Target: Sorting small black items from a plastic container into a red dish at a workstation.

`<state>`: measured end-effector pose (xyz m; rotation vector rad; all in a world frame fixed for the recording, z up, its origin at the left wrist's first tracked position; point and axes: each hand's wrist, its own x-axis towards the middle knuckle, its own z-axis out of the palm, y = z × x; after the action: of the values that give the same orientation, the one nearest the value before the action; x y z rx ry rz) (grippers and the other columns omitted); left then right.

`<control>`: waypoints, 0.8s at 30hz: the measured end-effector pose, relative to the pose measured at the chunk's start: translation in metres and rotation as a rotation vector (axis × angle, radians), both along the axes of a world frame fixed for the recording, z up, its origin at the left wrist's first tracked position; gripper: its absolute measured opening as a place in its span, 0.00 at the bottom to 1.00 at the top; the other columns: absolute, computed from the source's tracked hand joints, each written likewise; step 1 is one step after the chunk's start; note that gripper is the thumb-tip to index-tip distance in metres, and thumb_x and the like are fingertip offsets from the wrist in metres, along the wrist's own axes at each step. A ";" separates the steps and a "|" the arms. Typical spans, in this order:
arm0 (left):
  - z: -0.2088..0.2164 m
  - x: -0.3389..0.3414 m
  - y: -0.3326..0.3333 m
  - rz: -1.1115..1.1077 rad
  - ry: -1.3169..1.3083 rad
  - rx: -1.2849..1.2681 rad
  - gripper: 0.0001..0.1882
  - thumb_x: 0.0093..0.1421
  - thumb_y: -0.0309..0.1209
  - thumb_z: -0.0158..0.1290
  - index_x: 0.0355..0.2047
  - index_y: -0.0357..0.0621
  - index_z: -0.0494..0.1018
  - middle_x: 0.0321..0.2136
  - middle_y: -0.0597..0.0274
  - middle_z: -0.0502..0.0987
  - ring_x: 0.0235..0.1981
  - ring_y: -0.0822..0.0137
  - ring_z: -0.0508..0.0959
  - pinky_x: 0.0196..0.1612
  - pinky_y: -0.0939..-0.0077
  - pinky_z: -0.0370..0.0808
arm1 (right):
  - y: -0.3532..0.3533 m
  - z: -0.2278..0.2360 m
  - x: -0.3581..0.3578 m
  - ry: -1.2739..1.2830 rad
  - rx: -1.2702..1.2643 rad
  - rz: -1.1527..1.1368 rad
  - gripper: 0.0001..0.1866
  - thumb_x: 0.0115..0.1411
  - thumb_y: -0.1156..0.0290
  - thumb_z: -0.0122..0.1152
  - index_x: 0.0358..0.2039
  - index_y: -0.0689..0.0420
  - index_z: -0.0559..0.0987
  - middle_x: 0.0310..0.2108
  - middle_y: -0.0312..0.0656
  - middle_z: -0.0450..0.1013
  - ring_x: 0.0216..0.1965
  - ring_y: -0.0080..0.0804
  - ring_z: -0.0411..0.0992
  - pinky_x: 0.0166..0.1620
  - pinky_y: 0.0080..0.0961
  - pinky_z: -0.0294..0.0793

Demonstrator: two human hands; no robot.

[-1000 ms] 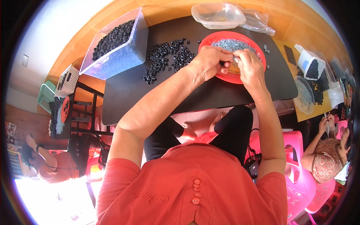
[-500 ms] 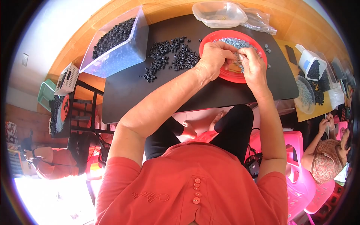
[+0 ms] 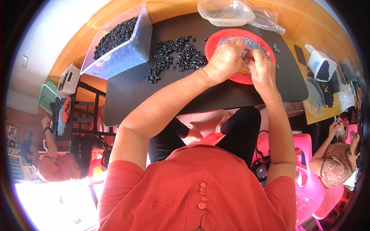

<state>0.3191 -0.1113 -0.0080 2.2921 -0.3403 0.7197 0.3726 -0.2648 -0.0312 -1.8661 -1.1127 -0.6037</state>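
My left hand (image 3: 228, 57) and my right hand (image 3: 262, 70) meet over a red plate (image 3: 211, 47). The fingers of both are pinched together; whatever lies between them is too small to make out. Small clear bluish pieces (image 3: 252, 43) cover much of the plate, partly hidden under my hands. To the left of the plate, small black ring-like pieces (image 3: 165, 51) lie loose on the dark table (image 3: 135, 102).
A clear bin (image 3: 144, 46) of black pieces stands at the back left. Behind the plate are a clear tub (image 3: 226, 19) and a plastic bag (image 3: 269, 21). People sit at other tables on both sides. A pink chair (image 3: 308, 173) stands at my right.
My left hand has turned at the wrist and shifted slightly, its fingers curling in more. My right hand stays nearly in place. At far left, a person has raised an arm to their table.
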 end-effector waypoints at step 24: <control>0.023 -0.026 0.026 -0.147 0.539 -1.227 0.16 0.52 0.15 0.56 0.43 0.27 0.74 0.23 0.56 0.78 0.18 0.72 0.71 0.20 0.78 0.65 | 0.014 0.023 -0.008 0.360 0.071 0.337 0.09 0.57 0.85 0.59 0.39 0.64 0.80 0.33 0.39 0.76 0.37 0.26 0.76 0.42 0.22 0.73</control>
<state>0.2927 -0.0855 0.0147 1.1742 0.1750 0.1003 0.3642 -0.2504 -0.0078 -1.5975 -1.1114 -0.1073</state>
